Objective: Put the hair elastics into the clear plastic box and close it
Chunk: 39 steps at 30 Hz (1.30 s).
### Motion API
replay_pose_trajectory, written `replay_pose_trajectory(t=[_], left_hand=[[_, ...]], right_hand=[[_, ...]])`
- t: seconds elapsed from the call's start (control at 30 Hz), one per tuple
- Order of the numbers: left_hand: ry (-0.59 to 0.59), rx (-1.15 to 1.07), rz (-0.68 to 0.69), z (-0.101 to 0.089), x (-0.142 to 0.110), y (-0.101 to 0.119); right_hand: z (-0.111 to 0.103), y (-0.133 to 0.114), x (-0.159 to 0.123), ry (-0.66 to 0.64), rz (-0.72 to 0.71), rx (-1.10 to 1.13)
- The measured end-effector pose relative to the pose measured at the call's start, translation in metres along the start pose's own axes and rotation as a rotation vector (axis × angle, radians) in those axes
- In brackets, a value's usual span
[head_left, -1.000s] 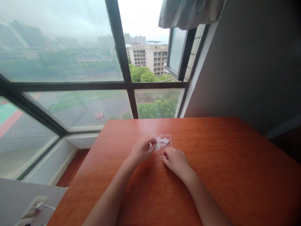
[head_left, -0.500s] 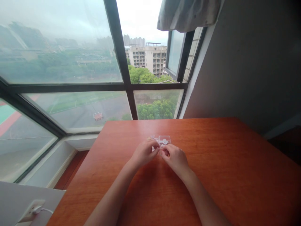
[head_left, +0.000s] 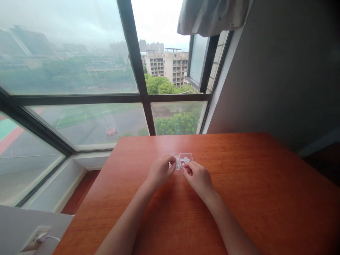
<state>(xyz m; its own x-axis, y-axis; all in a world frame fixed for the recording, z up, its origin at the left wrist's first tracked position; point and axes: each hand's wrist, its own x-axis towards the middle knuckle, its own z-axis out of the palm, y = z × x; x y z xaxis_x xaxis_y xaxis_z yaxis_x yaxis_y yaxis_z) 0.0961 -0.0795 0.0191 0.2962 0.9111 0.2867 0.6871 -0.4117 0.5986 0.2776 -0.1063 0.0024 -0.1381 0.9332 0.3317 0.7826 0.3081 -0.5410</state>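
Observation:
A small clear plastic case [head_left: 186,154] lies opened flat on the table, its two halves side by side. The right half bears a white shape; in the left half are small pieces too tiny to name. Over the left half, my left hand [head_left: 160,170] has its thumb and index finger closed together, and whatever they pinch is hidden. My right hand [head_left: 198,177] is curled at the near edge of the right half. Its thumb and index finger are pinched together, and I cannot make out what is between them.
The reddish-brown wooden table [head_left: 265,191] extends to both sides of my arms. Behind it stand dark window frames [head_left: 106,99], with one pane swung outward. A grey curtain [head_left: 212,16] hangs at the top. A wall socket [head_left: 35,241] with a white plug is at lower left.
My left hand has shifted slightly up and left, away from my right fingers, uncovering more of the case's left half. My right hand has barely moved.

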Motion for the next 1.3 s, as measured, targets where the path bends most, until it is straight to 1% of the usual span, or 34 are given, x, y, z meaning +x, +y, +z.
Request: replay_pose_trajectory(t=[0.07,0.13,0.3,0.47,0.67,0.77,0.83,0.9,0.93,1.0,1.13,1.2,1.3], left_hand=[[0.063,0.034,-0.043,0.0,0.001,-0.006],[0.097,0.057,-0.08,0.001,0.001,-0.011],[0.072,0.088,-0.09,0.003,0.001,-0.015],[0.078,0.095,-0.088,0.003,0.001,-0.014],[0.064,0.084,-0.034,0.007,-0.001,-0.013],[0.091,0.085,-0.062,0.004,0.0,-0.021],[0.129,0.085,-0.104,-0.001,0.002,-0.03],[0.138,0.068,-0.119,-0.005,0.004,-0.04],[0.129,0.053,-0.118,-0.006,0.005,-0.045],[0.073,0.019,-0.096,-0.006,0.005,-0.053],[-0.061,0.023,-0.041,-0.003,0.002,-0.06],[-0.081,0.049,-0.036,-0.002,0.001,-0.06],[-0.068,0.068,-0.017,-0.002,0.0,-0.058]], right_hand=[[-0.001,0.0,0.0,-0.008,0.013,0.007],[0.0,0.0,0.0,-0.019,0.017,0.009],[0.003,0.003,0.001,-0.038,0.023,0.001],[0.005,0.008,0.002,-0.033,0.032,0.01],[0.011,0.013,0.003,-0.014,0.01,0.045],[0.016,0.018,0.006,0.023,-0.015,0.105],[0.019,0.022,0.008,0.084,-0.016,0.118],[0.023,0.026,0.01,0.15,-0.024,0.11],[0.024,0.028,0.011,0.176,-0.037,0.101],[0.027,0.031,0.011,0.198,-0.07,0.068],[0.033,0.036,0.01,0.15,-0.091,-0.047],[0.036,0.038,0.009,0.117,-0.075,-0.103],[0.039,0.041,0.008,0.07,-0.079,-0.149]])
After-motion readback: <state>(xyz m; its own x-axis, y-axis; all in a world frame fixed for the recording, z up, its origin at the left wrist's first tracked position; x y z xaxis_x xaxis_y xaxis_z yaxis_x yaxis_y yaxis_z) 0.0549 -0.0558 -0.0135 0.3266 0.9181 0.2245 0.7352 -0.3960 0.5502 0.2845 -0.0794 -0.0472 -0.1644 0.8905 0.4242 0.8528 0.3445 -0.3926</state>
